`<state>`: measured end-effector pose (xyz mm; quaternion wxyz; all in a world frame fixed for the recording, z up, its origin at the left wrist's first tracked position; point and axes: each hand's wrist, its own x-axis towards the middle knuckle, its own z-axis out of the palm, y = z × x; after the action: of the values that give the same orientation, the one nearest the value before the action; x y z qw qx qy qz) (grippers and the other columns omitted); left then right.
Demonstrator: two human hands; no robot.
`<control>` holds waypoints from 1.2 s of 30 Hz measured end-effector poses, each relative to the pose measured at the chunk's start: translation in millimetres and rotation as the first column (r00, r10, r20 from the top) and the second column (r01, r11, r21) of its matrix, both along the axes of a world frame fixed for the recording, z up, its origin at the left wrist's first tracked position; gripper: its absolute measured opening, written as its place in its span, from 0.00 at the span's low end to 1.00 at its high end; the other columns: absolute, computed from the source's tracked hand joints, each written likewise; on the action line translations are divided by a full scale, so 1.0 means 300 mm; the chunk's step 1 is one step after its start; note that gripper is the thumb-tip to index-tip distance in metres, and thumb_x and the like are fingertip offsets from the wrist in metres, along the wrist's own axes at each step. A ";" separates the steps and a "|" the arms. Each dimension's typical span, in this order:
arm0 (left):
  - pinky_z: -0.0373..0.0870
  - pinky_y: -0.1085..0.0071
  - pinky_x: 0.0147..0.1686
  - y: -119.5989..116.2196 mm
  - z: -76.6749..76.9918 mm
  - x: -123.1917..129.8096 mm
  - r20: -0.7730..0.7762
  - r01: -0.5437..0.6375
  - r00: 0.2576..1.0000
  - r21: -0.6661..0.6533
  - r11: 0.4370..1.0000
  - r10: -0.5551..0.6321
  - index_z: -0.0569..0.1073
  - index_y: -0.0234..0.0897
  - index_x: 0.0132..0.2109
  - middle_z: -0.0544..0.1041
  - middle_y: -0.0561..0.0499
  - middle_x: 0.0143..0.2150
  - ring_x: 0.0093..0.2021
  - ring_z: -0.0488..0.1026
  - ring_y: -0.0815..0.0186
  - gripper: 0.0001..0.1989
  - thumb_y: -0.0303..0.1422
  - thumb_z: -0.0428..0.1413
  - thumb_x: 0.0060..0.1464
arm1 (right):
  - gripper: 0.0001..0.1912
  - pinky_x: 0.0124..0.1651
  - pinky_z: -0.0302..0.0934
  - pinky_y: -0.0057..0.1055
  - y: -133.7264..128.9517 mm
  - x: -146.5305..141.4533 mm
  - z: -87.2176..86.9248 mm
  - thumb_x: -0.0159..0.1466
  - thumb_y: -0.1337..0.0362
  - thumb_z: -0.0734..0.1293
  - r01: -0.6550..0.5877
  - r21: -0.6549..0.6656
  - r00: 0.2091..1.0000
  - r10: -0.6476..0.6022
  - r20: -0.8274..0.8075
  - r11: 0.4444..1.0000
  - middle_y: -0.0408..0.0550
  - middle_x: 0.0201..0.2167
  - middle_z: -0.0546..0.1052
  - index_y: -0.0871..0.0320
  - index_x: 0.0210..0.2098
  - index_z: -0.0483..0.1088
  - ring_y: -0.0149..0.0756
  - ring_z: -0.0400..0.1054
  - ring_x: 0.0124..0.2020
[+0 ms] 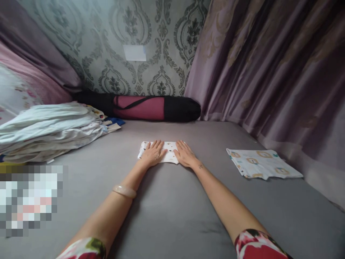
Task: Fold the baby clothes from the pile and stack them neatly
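Note:
A small folded white cloth [169,157] with a sparse dark and yellow print lies flat on the grey bed sheet [172,208]. My left hand [153,153] rests palm down on its left part, fingers stretched out and thumb pointing inward. On the right part lies my right hand [185,154], also flat with its fingers extended. Both hands press on the cloth without gripping it. The cloth's exact kind cannot be told, and its sides are partly covered by my hands.
At right lies another folded white cloth [264,163] with an orange and teal print. A pile of light garments [54,126] sits at left, near a blurred patch [29,201]. A long black and maroon bag [142,108] lies against the patterned wall. Purple curtains [242,64] hang on the right.

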<state>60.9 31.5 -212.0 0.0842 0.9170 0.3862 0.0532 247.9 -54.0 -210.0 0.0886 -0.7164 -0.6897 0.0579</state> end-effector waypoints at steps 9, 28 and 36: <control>0.42 0.48 0.66 0.007 0.036 -0.009 -0.040 -0.005 0.999 -0.025 1.000 0.004 0.52 0.31 0.69 0.48 0.37 0.72 0.71 0.43 0.51 0.32 0.46 0.36 0.66 | 0.31 0.69 0.29 0.48 0.057 -0.072 0.102 0.71 0.55 0.47 0.030 -0.073 1.000 -0.030 0.004 0.997 0.57 0.70 0.50 0.67 0.68 0.51 0.44 0.38 0.71; 0.62 0.58 0.61 0.039 -0.090 -0.164 0.659 -0.161 0.734 -0.068 0.985 0.166 0.71 0.34 0.54 0.73 0.41 0.57 0.60 0.67 0.57 0.20 0.34 0.46 0.58 | 0.30 0.69 0.32 0.46 0.115 -0.221 0.087 0.71 0.58 0.48 -0.008 -0.005 0.998 0.007 -0.062 1.000 0.56 0.69 0.53 0.67 0.67 0.53 0.44 0.40 0.70; 0.69 0.60 0.53 0.055 -0.078 -0.200 0.822 -0.237 0.332 -0.401 0.885 0.462 0.73 0.32 0.50 0.77 0.43 0.48 0.50 0.73 0.58 0.21 0.31 0.46 0.51 | 0.30 0.68 0.35 0.40 0.130 -0.304 -0.001 0.70 0.58 0.50 -0.004 0.125 0.999 0.010 -0.047 0.992 0.59 0.67 0.57 0.70 0.66 0.54 0.45 0.44 0.69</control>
<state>0.9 47.9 -235.3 0.3600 0.6216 0.4709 0.5121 156.7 -14.9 -210.3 0.1496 -0.7055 -0.6920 0.0319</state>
